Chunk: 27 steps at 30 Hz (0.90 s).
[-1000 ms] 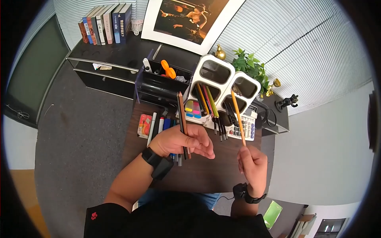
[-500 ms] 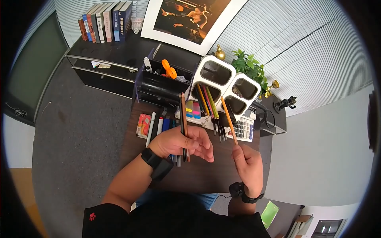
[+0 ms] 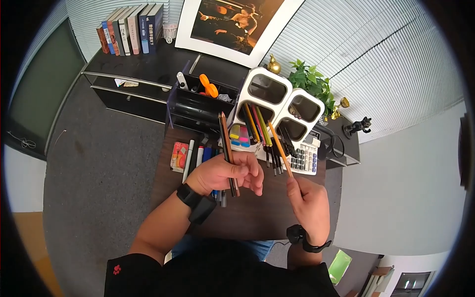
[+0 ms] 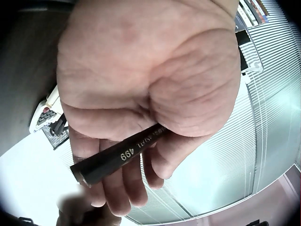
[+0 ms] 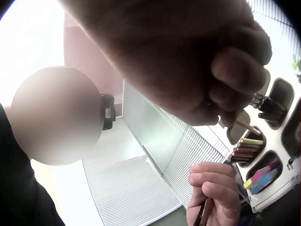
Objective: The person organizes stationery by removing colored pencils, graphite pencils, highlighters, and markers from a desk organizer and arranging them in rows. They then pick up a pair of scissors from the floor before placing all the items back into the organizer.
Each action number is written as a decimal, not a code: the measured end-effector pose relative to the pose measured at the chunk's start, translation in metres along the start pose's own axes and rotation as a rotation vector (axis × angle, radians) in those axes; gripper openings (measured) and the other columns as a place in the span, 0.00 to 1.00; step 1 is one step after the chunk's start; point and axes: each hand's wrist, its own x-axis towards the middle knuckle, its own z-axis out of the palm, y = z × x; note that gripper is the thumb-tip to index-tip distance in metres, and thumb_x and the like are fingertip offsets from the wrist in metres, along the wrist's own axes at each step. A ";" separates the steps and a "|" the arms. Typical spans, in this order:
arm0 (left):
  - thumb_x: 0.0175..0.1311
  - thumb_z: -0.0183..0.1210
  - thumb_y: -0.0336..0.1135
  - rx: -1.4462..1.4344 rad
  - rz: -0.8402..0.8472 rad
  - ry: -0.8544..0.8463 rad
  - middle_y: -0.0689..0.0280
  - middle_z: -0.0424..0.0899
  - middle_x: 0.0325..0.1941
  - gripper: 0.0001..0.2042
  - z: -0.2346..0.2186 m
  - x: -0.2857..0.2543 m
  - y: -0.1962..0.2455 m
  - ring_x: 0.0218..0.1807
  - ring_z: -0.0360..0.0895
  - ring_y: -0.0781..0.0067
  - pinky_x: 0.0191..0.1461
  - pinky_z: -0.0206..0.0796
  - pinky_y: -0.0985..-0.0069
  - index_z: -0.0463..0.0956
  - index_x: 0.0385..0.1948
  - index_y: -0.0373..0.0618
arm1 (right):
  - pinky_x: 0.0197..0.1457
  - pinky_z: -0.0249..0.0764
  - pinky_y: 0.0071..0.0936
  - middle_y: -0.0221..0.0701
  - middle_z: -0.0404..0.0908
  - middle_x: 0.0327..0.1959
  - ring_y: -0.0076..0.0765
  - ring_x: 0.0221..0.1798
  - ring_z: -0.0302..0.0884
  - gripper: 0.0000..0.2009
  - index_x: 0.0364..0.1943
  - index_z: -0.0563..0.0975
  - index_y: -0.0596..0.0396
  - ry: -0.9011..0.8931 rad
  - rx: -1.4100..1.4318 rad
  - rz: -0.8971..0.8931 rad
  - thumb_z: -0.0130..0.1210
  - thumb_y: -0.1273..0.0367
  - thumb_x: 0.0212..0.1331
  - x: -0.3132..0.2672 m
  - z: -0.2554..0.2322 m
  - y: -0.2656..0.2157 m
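In the head view the left hand (image 3: 225, 174) grips a dark pencil and a brown pencil (image 3: 226, 136), both upright between thumb and palm. The left wrist view shows the dark pencil's end (image 4: 113, 160) sticking out of the curled left hand (image 4: 150, 94). The right hand (image 3: 310, 203) pinches the lower end of a yellow-orange pencil (image 3: 280, 148), whose tip lies by the coloured pencils (image 3: 257, 123) standing in a compartment of the white organizer (image 3: 269, 101). In the right wrist view the right hand (image 5: 202, 70) partly hides that pencil (image 5: 248, 126).
Markers (image 3: 188, 159) and a red box (image 3: 179, 156) lie on the brown table (image 3: 257, 218), left of and under the left hand. A calculator (image 3: 306, 161) is at the right. Behind stand a black organizer (image 3: 200, 106) with orange scissors (image 3: 209, 86), a plant (image 3: 311, 81) and a framed picture.
The right hand and its pencil have moved left, and the pencil's tip has come over to the coloured pencils. The left hand has stayed nearly in place, its pencils tilting slightly.
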 end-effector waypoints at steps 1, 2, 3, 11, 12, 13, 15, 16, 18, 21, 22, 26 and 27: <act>0.73 0.58 0.42 0.000 -0.003 0.003 0.55 0.82 0.46 0.12 0.001 0.000 0.000 0.50 0.83 0.52 0.57 0.74 0.57 0.75 0.42 0.42 | 0.24 0.63 0.43 0.45 0.71 0.17 0.56 0.20 0.70 0.17 0.20 0.74 0.61 0.000 0.001 0.001 0.59 0.66 0.66 0.001 0.001 -0.002; 0.72 0.58 0.42 -0.001 -0.006 0.006 0.55 0.82 0.46 0.12 0.001 0.000 0.000 0.50 0.83 0.52 0.57 0.74 0.57 0.75 0.42 0.42 | 0.24 0.65 0.44 0.46 0.71 0.17 0.57 0.20 0.71 0.17 0.20 0.74 0.60 0.003 -0.036 -0.041 0.59 0.66 0.65 0.003 0.003 -0.003; 0.72 0.58 0.42 -0.001 -0.008 0.007 0.55 0.82 0.46 0.12 0.001 0.000 0.000 0.50 0.83 0.52 0.57 0.74 0.57 0.75 0.42 0.42 | 0.25 0.66 0.45 0.46 0.72 0.17 0.57 0.21 0.73 0.17 0.19 0.74 0.60 0.005 -0.073 -0.083 0.60 0.66 0.64 0.005 0.004 -0.004; 0.72 0.59 0.41 -0.054 -0.013 -0.031 0.55 0.82 0.46 0.11 0.000 0.001 -0.002 0.50 0.83 0.52 0.58 0.73 0.56 0.75 0.42 0.42 | 0.26 0.68 0.46 0.47 0.73 0.17 0.59 0.23 0.75 0.17 0.19 0.75 0.59 -0.032 -0.069 -0.075 0.59 0.66 0.65 0.017 0.013 -0.013; 0.72 0.59 0.41 -0.054 -0.013 -0.031 0.55 0.82 0.46 0.11 0.001 0.001 -0.002 0.50 0.83 0.52 0.58 0.73 0.56 0.75 0.42 0.42 | 0.26 0.68 0.47 0.47 0.73 0.17 0.59 0.23 0.74 0.17 0.19 0.75 0.59 -0.034 -0.076 -0.050 0.58 0.65 0.65 0.018 0.013 -0.014; 0.72 0.59 0.41 -0.049 -0.016 -0.011 0.55 0.81 0.44 0.11 0.004 0.001 0.000 0.49 0.82 0.53 0.57 0.73 0.55 0.75 0.41 0.41 | 0.26 0.68 0.47 0.47 0.73 0.17 0.59 0.23 0.74 0.17 0.19 0.75 0.59 -0.034 -0.076 -0.050 0.58 0.65 0.65 0.019 0.014 -0.014; 0.72 0.59 0.40 -0.042 -0.019 0.009 0.55 0.81 0.43 0.11 0.005 0.001 0.000 0.48 0.82 0.53 0.56 0.73 0.54 0.75 0.39 0.41 | 0.27 0.69 0.48 0.48 0.74 0.17 0.60 0.23 0.75 0.18 0.19 0.75 0.60 0.033 -0.074 -0.005 0.58 0.65 0.65 0.020 0.015 -0.012; 0.72 0.59 0.40 -0.041 -0.018 0.004 0.55 0.81 0.43 0.11 0.005 0.001 0.001 0.48 0.82 0.53 0.56 0.73 0.54 0.75 0.39 0.41 | 0.27 0.69 0.48 0.48 0.74 0.17 0.60 0.23 0.75 0.18 0.19 0.75 0.60 0.033 -0.074 -0.005 0.58 0.65 0.65 0.021 0.015 -0.013; 0.72 0.59 0.40 -0.040 -0.020 -0.002 0.55 0.81 0.43 0.11 0.005 0.001 0.000 0.48 0.82 0.53 0.56 0.73 0.54 0.75 0.39 0.41 | 0.27 0.69 0.48 0.49 0.74 0.17 0.60 0.23 0.75 0.18 0.18 0.75 0.61 0.054 -0.096 0.003 0.58 0.64 0.65 0.022 0.016 -0.014; 0.72 0.58 0.40 -0.040 -0.027 0.002 0.55 0.81 0.43 0.11 0.004 0.001 -0.001 0.48 0.82 0.53 0.56 0.73 0.55 0.75 0.39 0.41 | 0.27 0.69 0.49 0.49 0.74 0.17 0.60 0.23 0.76 0.18 0.18 0.76 0.61 0.066 -0.152 -0.017 0.58 0.64 0.65 0.028 0.019 -0.015; 0.72 0.59 0.41 -0.037 -0.023 -0.013 0.55 0.81 0.44 0.11 0.003 0.001 -0.002 0.49 0.82 0.53 0.57 0.74 0.56 0.75 0.40 0.41 | 0.27 0.69 0.49 0.49 0.74 0.17 0.60 0.23 0.76 0.18 0.18 0.76 0.61 0.069 -0.152 -0.016 0.58 0.64 0.65 0.029 0.019 -0.017; 0.72 0.58 0.40 -0.019 -0.013 0.001 0.55 0.81 0.43 0.11 0.006 0.002 0.000 0.48 0.82 0.53 0.56 0.73 0.55 0.75 0.39 0.41 | 0.26 0.69 0.47 0.49 0.74 0.17 0.60 0.23 0.76 0.19 0.19 0.76 0.60 0.116 -0.148 0.017 0.60 0.62 0.65 0.037 0.021 -0.028; 0.72 0.58 0.40 -0.018 -0.015 0.000 0.55 0.81 0.43 0.11 0.006 0.002 0.000 0.48 0.82 0.53 0.56 0.73 0.55 0.75 0.39 0.41 | 0.25 0.69 0.46 0.48 0.74 0.16 0.60 0.22 0.75 0.19 0.19 0.77 0.60 0.139 -0.146 0.028 0.61 0.62 0.65 0.039 0.022 -0.029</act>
